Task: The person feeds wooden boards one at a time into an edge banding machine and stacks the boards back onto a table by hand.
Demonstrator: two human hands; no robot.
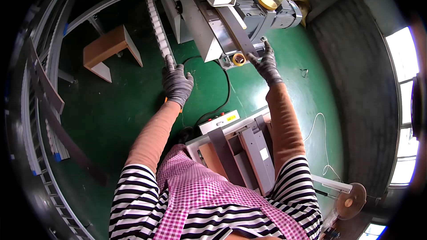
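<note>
My left hand (177, 83), in a grey knitted glove, is at the near end of a narrow conveyor rail (156, 26) with white rollers. Its fingers point forward and the thumb stands apart; whether the fingertips touch the rail I cannot tell. My right hand (268, 66), gloved the same way, is open beside the near end of a long dark grey board (236, 29) that lies along the machine (213, 29). Thumb and fingers are spread, with the thumb close to the board's end. A yellow-brown tape roll (239, 59) sits at the machine's edge, left of that thumb.
Below my hands stands a cart (195, 144) stacked with grey and brown boards (258, 153). A wooden stool-like piece (106, 50) stands left on the green floor. A motor (284, 15) is at the back right. A black cable (228, 89) crosses the floor.
</note>
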